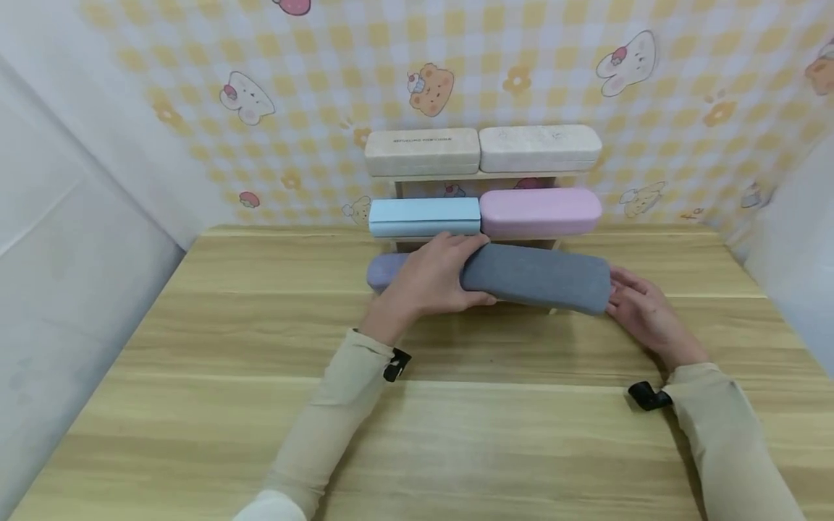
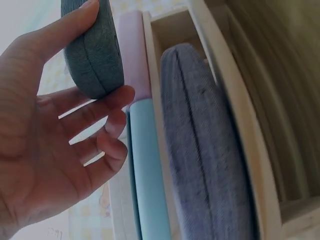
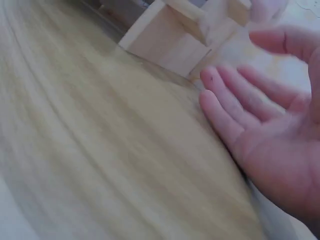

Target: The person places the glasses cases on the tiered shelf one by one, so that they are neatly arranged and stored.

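Observation:
My left hand (image 1: 433,275) grips the left end of a dark grey glasses case (image 1: 541,278), thumb in front and fingers behind. In the left wrist view this hand (image 2: 55,135) pinches the case (image 2: 95,60) between thumb and fingers. The case slants across the front of the lowest tier of a wooden rack (image 2: 245,130). Beside its right end is my right hand (image 1: 645,315); whether they touch cannot be told. The right wrist view shows that hand (image 3: 270,120) with loosely extended fingers. Partly behind my left hand, a blue-grey fabric case (image 1: 384,271) lies on the lowest tier.
On the middle tier sit a light blue case (image 1: 423,217) and a pink case (image 1: 541,212). A beige case (image 1: 423,152) and a whitish case (image 1: 541,148) occupy the top tier. The rack stands on a wood-grain table (image 1: 489,449), against a checked backdrop (image 1: 313,108).

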### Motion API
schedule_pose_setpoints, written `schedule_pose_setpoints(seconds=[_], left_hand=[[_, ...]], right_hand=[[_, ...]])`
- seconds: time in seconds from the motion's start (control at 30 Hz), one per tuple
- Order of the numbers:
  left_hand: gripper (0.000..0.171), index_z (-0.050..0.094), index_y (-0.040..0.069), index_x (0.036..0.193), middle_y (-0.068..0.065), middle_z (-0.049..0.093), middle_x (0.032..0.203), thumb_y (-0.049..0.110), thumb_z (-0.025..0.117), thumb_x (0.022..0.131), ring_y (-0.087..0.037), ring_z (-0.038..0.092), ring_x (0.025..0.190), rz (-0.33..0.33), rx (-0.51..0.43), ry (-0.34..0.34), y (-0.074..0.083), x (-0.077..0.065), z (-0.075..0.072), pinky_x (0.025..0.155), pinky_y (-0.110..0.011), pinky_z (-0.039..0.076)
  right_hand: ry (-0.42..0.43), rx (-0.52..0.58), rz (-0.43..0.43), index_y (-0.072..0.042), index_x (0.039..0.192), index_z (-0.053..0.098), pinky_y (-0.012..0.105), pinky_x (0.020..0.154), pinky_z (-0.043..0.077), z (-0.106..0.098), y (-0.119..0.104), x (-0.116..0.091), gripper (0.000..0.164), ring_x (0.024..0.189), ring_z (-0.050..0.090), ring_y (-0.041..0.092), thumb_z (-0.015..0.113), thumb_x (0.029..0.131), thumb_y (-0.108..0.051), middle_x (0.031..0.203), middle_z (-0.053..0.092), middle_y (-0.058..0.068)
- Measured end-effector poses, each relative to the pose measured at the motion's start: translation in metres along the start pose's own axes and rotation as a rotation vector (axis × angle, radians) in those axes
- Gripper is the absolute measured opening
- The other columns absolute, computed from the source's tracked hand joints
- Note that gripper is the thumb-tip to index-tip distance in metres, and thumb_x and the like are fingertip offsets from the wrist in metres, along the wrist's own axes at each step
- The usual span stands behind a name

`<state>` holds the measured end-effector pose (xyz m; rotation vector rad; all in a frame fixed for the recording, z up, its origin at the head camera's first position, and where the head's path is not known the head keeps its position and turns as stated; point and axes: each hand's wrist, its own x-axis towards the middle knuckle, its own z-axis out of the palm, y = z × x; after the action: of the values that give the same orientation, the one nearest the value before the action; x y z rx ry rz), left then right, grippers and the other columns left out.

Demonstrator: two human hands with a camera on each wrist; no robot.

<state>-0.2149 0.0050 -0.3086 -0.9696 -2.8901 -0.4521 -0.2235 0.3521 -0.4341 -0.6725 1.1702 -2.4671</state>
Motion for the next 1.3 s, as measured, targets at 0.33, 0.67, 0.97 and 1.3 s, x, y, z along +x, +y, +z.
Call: schedule_pose_setpoints(seconds=[0.33, 0.67, 0.97, 1.3], left_hand=[[0.082, 0.048, 0.016, 0.136, -0.002, 0.055, 0.128, 0.065, 0.065, 0.072, -0.019, 0.045, 0.104, -0.051, 0.130, 0.019, 0.000, 0.005, 0.012, 0.072, -0.034, 0.049], [0.079, 0.052, 0.017, 0.133, -0.001, 0.056, 0.126, 0.063, 0.068, 0.071, -0.019, 0.041, 0.109, -0.005, 0.156, 0.067, -0.006, 0.010, 0.019, 0.079, -0.033, 0.047], [0.082, 0.050, 0.017, 0.135, -0.001, 0.055, 0.127, 0.064, 0.068, 0.070, -0.018, 0.040, 0.105, -0.049, 0.066, 0.130, -0.006, 0.019, 0.026, 0.073, -0.032, 0.048], [0.081, 0.051, 0.019, 0.133, 0.001, 0.056, 0.125, 0.068, 0.065, 0.070, -0.021, 0.041, 0.108, -0.071, 0.144, 0.133, -0.006, 0.017, 0.042, 0.082, -0.039, 0.036]], right_hand=[[0.169, -0.360, 0.036, 0.005, 0.130, 0.046, 0.030, 0.088, 0.045, 0.001, -0.028, 0.000, 0.033, 0.106, 0.059, 0.020, 0.035, 0.099, 0.003, 0.119, 0.058, 0.011], [0.204, -0.374, 0.062, -0.001, 0.123, 0.055, 0.029, 0.086, 0.046, 0.004, -0.043, 0.003, 0.032, 0.105, 0.060, 0.021, 0.034, 0.099, 0.004, 0.117, 0.060, 0.010], [0.177, -0.359, 0.028, 0.000, 0.122, 0.057, 0.027, 0.086, 0.046, 0.002, -0.061, 0.001, 0.034, 0.102, 0.061, 0.022, 0.030, 0.101, 0.001, 0.115, 0.062, 0.011], [0.207, -0.463, 0.097, -0.010, 0.119, 0.055, 0.025, 0.083, 0.047, -0.002, -0.045, -0.010, 0.032, 0.100, 0.062, 0.017, 0.027, 0.103, -0.009, 0.113, 0.061, 0.005]])
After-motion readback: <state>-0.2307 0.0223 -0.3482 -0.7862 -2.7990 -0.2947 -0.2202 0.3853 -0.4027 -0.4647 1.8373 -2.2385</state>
